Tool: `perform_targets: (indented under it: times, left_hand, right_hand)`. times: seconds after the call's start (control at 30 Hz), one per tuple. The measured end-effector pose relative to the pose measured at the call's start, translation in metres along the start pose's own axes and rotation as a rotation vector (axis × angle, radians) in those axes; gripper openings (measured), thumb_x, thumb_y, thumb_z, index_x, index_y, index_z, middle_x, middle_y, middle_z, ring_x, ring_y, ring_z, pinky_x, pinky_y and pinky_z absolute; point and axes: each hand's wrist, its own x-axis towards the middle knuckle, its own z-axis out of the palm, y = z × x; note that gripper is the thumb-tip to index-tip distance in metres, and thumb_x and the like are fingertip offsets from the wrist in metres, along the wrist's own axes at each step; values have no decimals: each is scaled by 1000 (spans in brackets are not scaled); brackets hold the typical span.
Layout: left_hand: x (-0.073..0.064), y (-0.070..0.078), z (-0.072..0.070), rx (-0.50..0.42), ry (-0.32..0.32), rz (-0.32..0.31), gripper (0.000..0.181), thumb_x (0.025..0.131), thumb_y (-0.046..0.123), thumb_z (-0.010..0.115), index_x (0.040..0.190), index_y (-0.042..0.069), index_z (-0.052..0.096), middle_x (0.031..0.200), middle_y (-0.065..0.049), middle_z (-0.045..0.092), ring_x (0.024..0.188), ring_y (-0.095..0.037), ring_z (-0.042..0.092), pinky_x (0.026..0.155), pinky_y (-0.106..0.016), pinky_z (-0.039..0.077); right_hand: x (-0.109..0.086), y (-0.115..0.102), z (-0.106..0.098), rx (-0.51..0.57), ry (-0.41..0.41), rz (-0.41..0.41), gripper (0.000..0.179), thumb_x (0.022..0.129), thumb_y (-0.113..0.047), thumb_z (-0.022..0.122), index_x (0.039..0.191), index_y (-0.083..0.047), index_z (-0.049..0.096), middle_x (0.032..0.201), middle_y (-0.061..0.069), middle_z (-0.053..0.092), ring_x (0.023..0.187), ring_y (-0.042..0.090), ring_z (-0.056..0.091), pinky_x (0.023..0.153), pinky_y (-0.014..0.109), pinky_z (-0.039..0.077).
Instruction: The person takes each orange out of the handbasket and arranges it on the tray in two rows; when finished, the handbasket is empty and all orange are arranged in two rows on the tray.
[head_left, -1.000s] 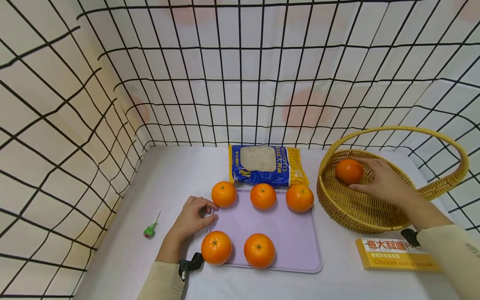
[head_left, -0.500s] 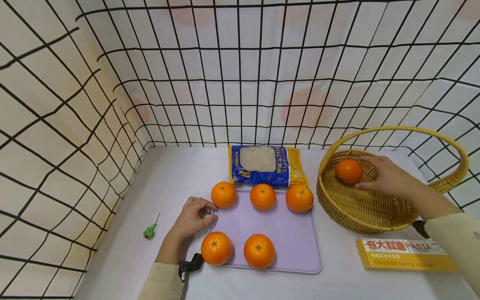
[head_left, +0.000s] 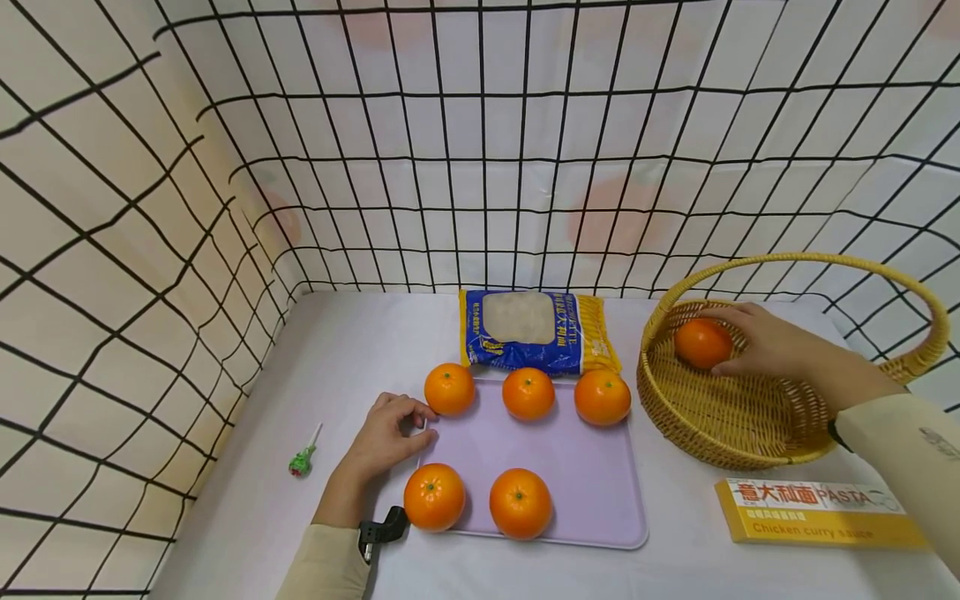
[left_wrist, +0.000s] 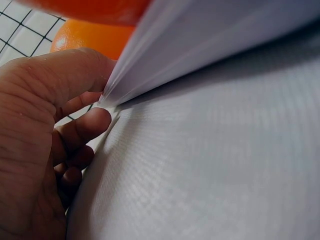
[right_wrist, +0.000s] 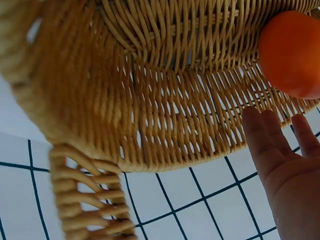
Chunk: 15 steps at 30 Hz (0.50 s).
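In the head view my left hand (head_left: 390, 433) is at the left edge of a lilac tray (head_left: 570, 467). The left wrist view shows its thumb over the tray's rim (left_wrist: 135, 60) and a fingertip just outside, pinching the edge. Several oranges sit on the tray, among them a front-left orange (head_left: 435, 497) near my left wrist. At right, my right hand (head_left: 772, 346) reaches into a wicker basket (head_left: 697, 437), beside a single redder orange (head_left: 702, 343). Its fingers (right_wrist: 262, 140) look straight in the right wrist view, with a gap between them and that orange (right_wrist: 295, 55).
A blue and yellow pasta bag (head_left: 532, 332) lies behind the tray. The basket's handle (head_left: 817, 258) arches over my right arm. A yellow pasta box (head_left: 817, 512) lies in front of the basket, a green lollipop (head_left: 302, 460) at left. Black wire mesh (head_left: 480, 183) encloses the table.
My right hand has drawn back slightly from the orange, then shifted a little up in the basket. Its sleeve now uncovers more of the pasta box. The left hand stays put.
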Motion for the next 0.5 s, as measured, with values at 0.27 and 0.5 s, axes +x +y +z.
perform_targets:
  times: [0.27,0.5]
  left_hand:
    - [0,1,-1,-9,-14,-2,18,83,23,82,98,27,71,87,9,59,104,-16,44,90,-38,36]
    - [0,2,-1,-3,-13,-6,19,83,24,82,98,27,71,87,9,59,104,-16,44,90,-37,37]
  right_hand:
    - [10,-1,-1,-17,-20,-40,88,77,-28,89,150,-9,43,147,40,33,121,57,53,92,75,44]
    - [17,-1,3,-52,4,-72,89,72,-26,91,147,-6,46,143,38,40,114,52,58,91,70,48]
